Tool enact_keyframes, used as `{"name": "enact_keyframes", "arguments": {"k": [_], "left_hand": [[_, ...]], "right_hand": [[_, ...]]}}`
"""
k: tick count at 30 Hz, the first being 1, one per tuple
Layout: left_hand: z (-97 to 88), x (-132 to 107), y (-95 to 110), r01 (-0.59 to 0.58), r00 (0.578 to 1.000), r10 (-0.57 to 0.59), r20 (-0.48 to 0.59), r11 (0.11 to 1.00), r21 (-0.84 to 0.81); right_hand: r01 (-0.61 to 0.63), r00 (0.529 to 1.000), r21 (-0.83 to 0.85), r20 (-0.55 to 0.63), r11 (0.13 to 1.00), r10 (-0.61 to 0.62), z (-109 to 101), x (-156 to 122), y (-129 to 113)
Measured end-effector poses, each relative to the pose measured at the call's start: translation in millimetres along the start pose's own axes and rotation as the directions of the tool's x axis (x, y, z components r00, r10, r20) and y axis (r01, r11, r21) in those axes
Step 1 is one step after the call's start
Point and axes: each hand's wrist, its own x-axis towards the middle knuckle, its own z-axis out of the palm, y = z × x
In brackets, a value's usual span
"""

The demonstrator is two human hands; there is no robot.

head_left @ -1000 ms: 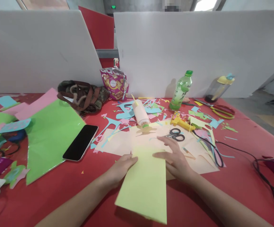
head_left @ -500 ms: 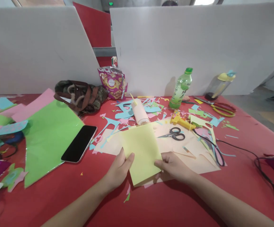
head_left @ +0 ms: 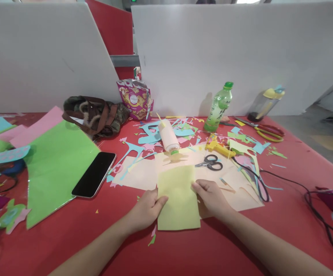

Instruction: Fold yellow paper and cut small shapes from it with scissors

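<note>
While the left hand (head_left: 147, 210) and right hand (head_left: 214, 197) pinch opposite edges of the pale-yellow rectangular paper sheet (head_left: 178, 201) between them, light, even thumb pressure should best avoid creasing it.

We've a dark-screened phone (head_left: 94, 174) at left, and beyond it a brown-strapped bag (head_left: 105, 117) slumps beside a purple snack packet (head_left: 135, 99)! Over right, we spot a green-capped bottle (head_left: 218, 107) standing upright.

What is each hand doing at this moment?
Left hand: closed, holding the yellow sheet by its left edge.
Right hand: closed, holding the sheet's right edge.
</note>
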Motion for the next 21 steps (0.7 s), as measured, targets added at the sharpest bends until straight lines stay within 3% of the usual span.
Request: {"name": "enact_keyframes", "arguments": {"k": [6, 12, 21], "left_hand": [[2.8, 0.5, -1.1, 0.028, 0.994, -0.030, 0.101, 0.999, 0.018], [7.9, -1.8, 0.4, 0.073, 0.976, -0.058, 0.209, 0.995, -0.064], [8.1, 0.3, 1.8, 0.059, 0.956, -0.034, 0.292, 0.995, -0.077]], "right_hand": [[-0.008, 0.997, 0.197, 0.071, 0.980, -0.006, -0.4, -2.3, -7.0], [0.019, 0.999, 0.006, -0.051, 1.000, -0.018, -5.4, -0.9, -4.3], [0.052, 0.995, -0.003, -0.090, 0.999, -0.052, -7.4, 3.9, -4.9]]}}
